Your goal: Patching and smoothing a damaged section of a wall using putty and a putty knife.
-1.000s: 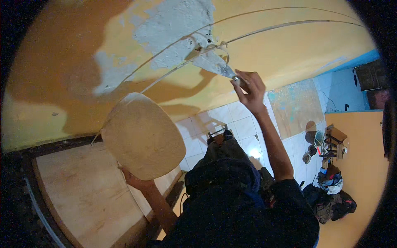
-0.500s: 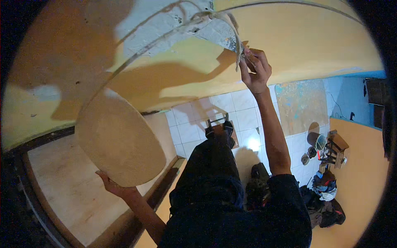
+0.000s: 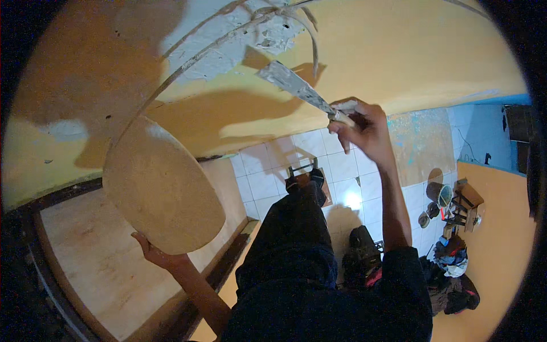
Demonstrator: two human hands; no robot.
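Observation:
My right hand (image 3: 369,130) grips the pale handle of a putty knife (image 3: 297,86), held in the air in front of the wall. Its flat blade points up and to the left and is smeared with whitish filler. Above the blade, rough white filler (image 3: 219,54) covers a patch of the yellow wall (image 3: 399,51). On the left, my left hand (image 3: 162,256) holds a beige rounded board (image 3: 165,188) by its lower edge. The fingers under the board are partly hidden.
A loose cable (image 3: 188,65) loops across the wall. Below stretches a white tiled floor (image 3: 262,185), with a small stool (image 3: 325,185) at my feet. To the right lie a bucket (image 3: 443,196), a wooden stool (image 3: 468,199) and a heap of clothes (image 3: 453,259). A dark-framed panel (image 3: 108,262) is at left.
My right hand has come down and away from the wall, and the putty knife's blade now shows in full, turned to the left. The board in my left hand has barely moved.

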